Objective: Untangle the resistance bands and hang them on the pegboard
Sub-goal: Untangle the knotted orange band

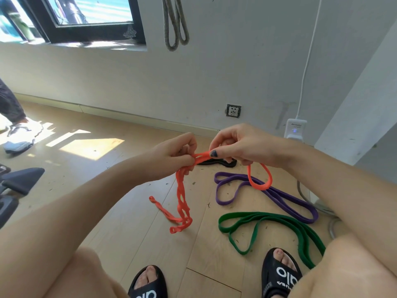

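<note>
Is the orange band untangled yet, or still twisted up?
Still twisted. The orange band, held by both the left hand and right hand, hangs in a chain of small knotted loops down to the floor.

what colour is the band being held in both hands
Orange: the twisted orange resistance band pinched between the left hand and right hand, seen in the head view.

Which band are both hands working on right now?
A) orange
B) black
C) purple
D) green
A: the left hand and right hand both pinch the orange band, which dangles twisted toward the floor, while the purple band, green band and black band lie on the floor untouched.
</note>
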